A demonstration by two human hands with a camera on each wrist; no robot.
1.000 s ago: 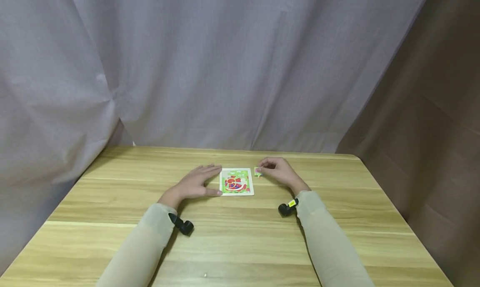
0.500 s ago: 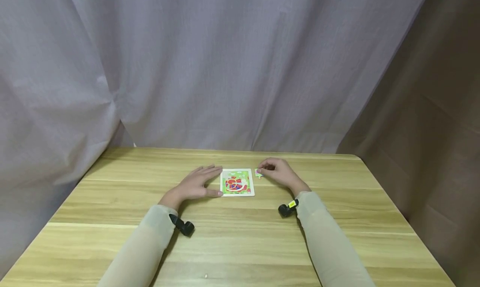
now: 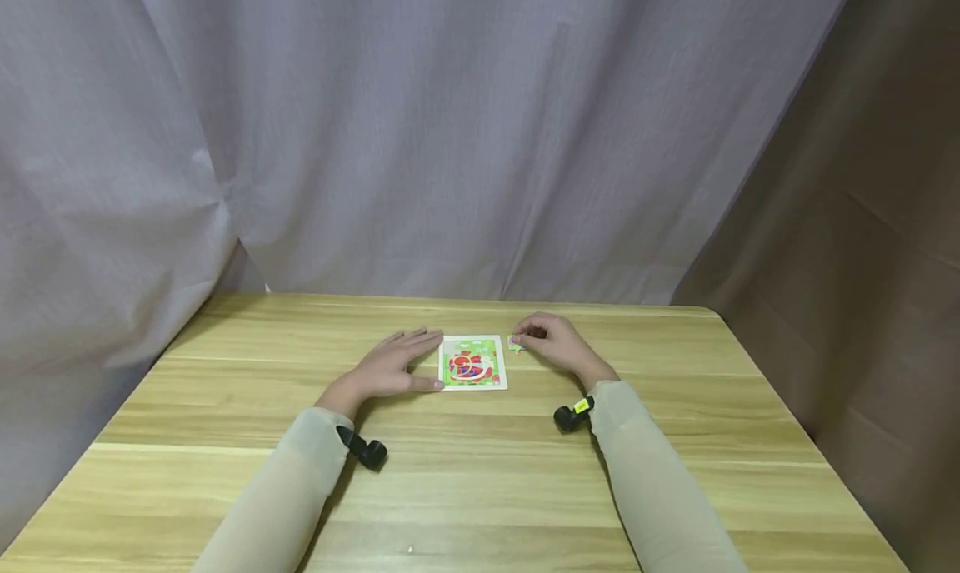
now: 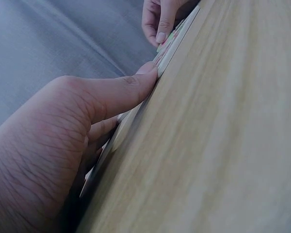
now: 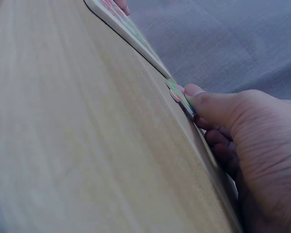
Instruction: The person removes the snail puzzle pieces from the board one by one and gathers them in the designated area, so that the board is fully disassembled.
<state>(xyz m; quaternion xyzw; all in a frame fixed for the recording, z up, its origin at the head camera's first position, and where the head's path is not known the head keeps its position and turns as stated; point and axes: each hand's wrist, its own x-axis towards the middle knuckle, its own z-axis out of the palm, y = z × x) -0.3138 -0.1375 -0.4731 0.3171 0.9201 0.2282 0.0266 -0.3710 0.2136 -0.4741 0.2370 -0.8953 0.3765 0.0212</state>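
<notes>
A square picture puzzle (image 3: pixel 489 350) in a white frame lies flat on the table, showing a red spiral-shelled snail on green. My left hand (image 3: pixel 392 365) rests at its left side, fingers extended and spread, with the thumb at the near left corner and a fingertip at the far left one. Just off the frame's far right corner, my right hand (image 3: pixel 553 340) pinches a small green and pink puzzle piece (image 3: pixel 514 346) between thumb and fingers. In the right wrist view the thumb covers part of this piece (image 5: pixel 175 92), which sits low by the tabletop near the frame's corner.
The wood-grain table (image 3: pixel 480 473) reaches back to a grey curtain (image 3: pixel 420 140). A darker curtain (image 3: pixel 847 248) hangs along the right. Each wrist wears a small black camera, and a tiny pale speck (image 3: pixel 410 549) lies near the front of the table.
</notes>
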